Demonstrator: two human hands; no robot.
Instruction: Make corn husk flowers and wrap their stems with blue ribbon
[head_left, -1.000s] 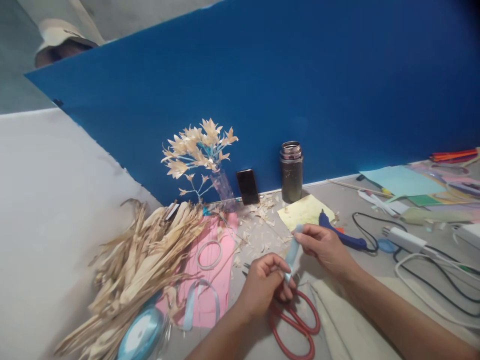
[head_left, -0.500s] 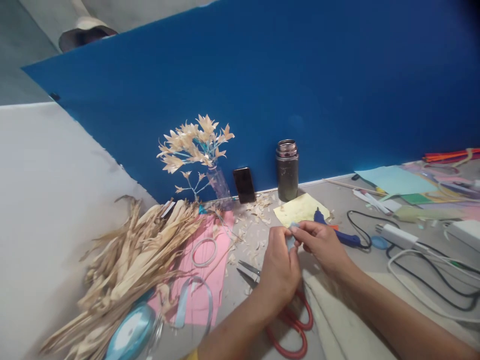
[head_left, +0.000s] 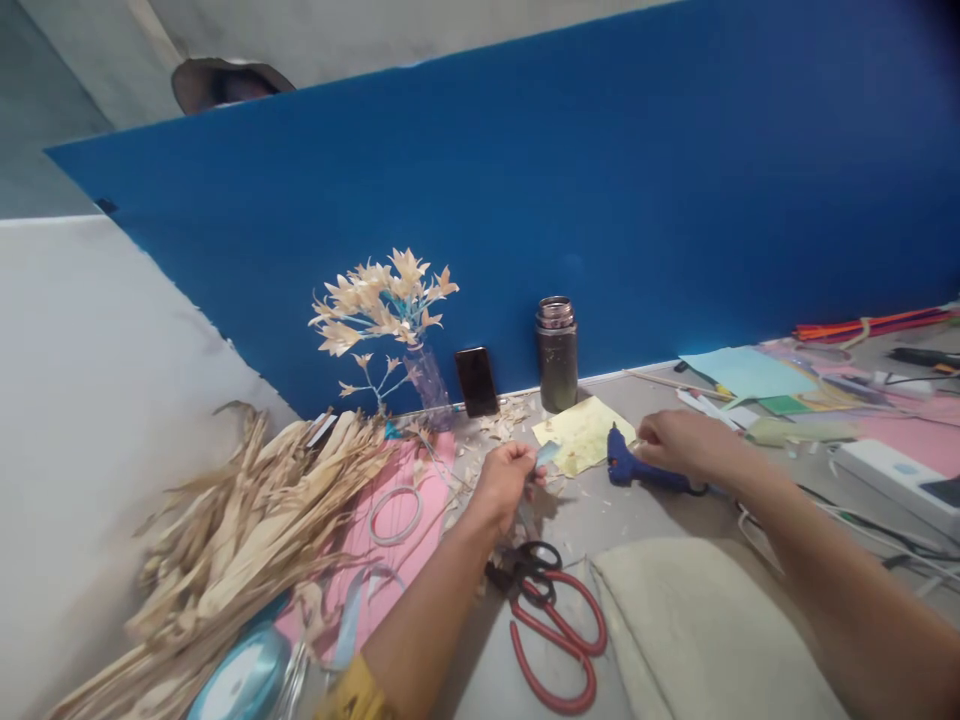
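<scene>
Between the thumb and fingers of my left hand (head_left: 504,485) is a short piece of light blue ribbon (head_left: 547,453), its end sticking out to the right. My right hand (head_left: 686,443) is curled closed just above a blue glue gun (head_left: 624,462), close against it. Whether those fingers grip the gun or something small is hidden. Scissors with red handles (head_left: 559,650) lie below my left hand, their blades partly covered by my wrist. A yellow paper (head_left: 581,432) lies behind both hands.
Dried husks (head_left: 255,530) and a pink sheet (head_left: 386,560) cover the left, with a blue ribbon roll (head_left: 244,675) in front. Husk flowers (head_left: 386,300), a phone (head_left: 476,382) and a bottle (head_left: 557,360) stand along the blue partition (head_left: 525,200). A folded cloth (head_left: 697,620) lies front right, near cables.
My hands have come apart. The right one moved right to the glue gun, while the left kept the ribbon piece. More of the scissors shows, and the whole view has shifted.
</scene>
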